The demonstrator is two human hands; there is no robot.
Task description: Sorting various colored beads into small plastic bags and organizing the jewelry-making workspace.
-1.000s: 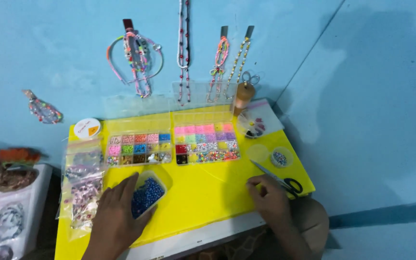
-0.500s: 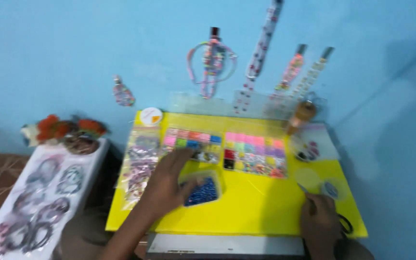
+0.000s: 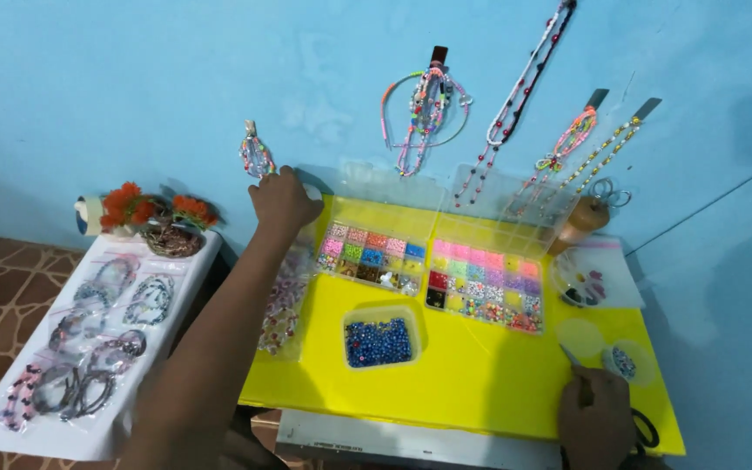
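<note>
Right hand (image 3: 595, 416), bottom right of frame, closed around scissors (image 3: 646, 428): blade tip pokes out above the knuckles, black handle loop shows by the wrist at the mat's near edge. Left hand (image 3: 283, 198) stretched to the mat's far-left corner, fingers curled over something hidden beneath; grip cannot be told. One yellow mat (image 3: 480, 374), bare stretch across its near middle. One tub of blue beads (image 3: 379, 339) at centre, clear of both hands. Two bead trays (image 3: 372, 257) (image 3: 485, 287) behind it, lids up against the wall. Bead bags (image 3: 282, 305) along left edge, partly behind the forearm. Small bead dish (image 3: 624, 361) just beside the right hand. One white side table (image 3: 10, 435) lower left, bracelets on it, cut off by the frame. Five necklace bunches hang on the blue wall (image 3: 89, 87).
</note>
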